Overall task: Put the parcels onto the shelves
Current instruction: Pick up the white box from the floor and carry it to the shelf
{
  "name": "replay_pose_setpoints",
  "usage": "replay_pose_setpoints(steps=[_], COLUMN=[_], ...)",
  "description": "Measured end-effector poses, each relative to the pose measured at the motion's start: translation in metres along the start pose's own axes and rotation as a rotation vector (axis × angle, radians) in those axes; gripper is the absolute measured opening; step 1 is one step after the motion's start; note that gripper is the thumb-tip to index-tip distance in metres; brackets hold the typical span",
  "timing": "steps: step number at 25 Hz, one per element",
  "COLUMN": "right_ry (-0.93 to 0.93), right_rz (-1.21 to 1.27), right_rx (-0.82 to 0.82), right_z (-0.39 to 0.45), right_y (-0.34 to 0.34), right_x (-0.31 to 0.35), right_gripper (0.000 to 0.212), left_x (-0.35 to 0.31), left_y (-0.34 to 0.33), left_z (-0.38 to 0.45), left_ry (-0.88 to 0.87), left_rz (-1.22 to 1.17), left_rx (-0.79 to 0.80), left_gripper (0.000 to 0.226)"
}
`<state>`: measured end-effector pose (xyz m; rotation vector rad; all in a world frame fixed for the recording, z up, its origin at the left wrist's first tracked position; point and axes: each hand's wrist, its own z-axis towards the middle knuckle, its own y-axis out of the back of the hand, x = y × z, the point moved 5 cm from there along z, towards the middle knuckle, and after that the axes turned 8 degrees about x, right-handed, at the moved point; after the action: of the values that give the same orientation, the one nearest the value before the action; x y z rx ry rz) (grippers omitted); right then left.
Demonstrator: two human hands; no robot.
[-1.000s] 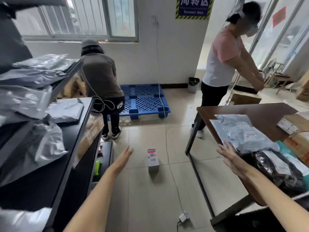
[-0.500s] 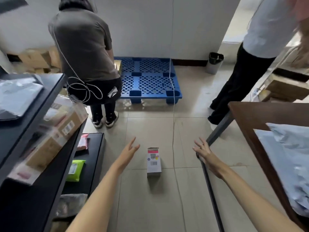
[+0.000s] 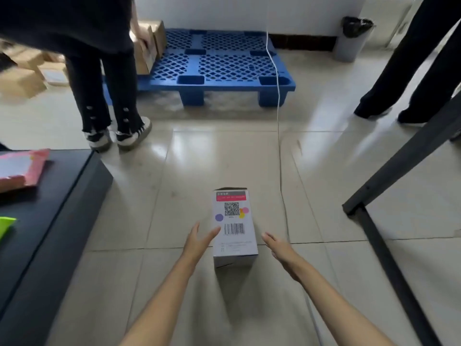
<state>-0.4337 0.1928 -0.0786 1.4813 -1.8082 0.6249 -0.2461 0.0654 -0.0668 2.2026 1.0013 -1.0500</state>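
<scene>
A small white box parcel [image 3: 234, 226] with a QR code and a barcode lies flat on the tiled floor. My left hand [image 3: 199, 242] hovers just left of it, fingers spread, fingertips at its left edge. My right hand [image 3: 280, 249] is open a little to the right of the box, not touching it. The black bottom shelf [image 3: 50, 203] runs along the left side and holds a pink parcel [image 3: 20, 171] and a green parcel [image 3: 6, 226].
A person's legs [image 3: 109, 96] stand beyond the shelf's end, by a blue pallet [image 3: 219, 68] with cardboard boxes [image 3: 147, 48]. Another person's legs [image 3: 404, 78] are at the far right. A dark table leg [image 3: 399, 161] slants on the right. A white cable [image 3: 277, 83] hangs down.
My view has dropped toward the floor and closer to the box. Both hands have come down and in, to either side of the box.
</scene>
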Motion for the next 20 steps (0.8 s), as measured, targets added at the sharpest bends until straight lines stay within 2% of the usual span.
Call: replay_pose_setpoints(steps=[3,5,6,9,12,15,20], right_ry=[0.063,0.08,0.088,0.156,0.134,0.135,0.177], right_rz=[0.071,0.218,0.259,0.38,0.543,0.657,0.57], right_rx=[0.054,0.026,-0.009,-0.081,0.013,0.183,0.235], right_z=[0.051,0.052,0.044,-0.008,-0.085,-0.182,-0.353], right_y=[-0.024,-0.029,-0.024,-0.009,0.002,0.003,0.005], right_x=[-0.029,-0.027,-0.018,0.033,0.12,0.226,0.396], right_gripper=[0.055,0.047,0.05,0.049,0.062,0.056,0.065], left_x=[0.031,0.034,0.023,-0.038,-0.124,-0.217,-0.411], left_y=[-0.029,-0.033,-0.029,-0.012,-0.004,0.008,0.042], left_z=[0.046,0.056,0.05,0.001,-0.075,-0.16,-0.321], left_ry=[-0.057,-0.078,-0.075,-0.072,-0.019,0.029,-0.118], left_rz=[-0.221,-0.335,-0.37,-0.376,-0.437,-0.407,-0.157], left_rx=[0.12,0.17,0.21,0.339,0.447,0.46,0.457], left_gripper=[0.063,0.063,0.064,0.037,0.035,0.041,0.056])
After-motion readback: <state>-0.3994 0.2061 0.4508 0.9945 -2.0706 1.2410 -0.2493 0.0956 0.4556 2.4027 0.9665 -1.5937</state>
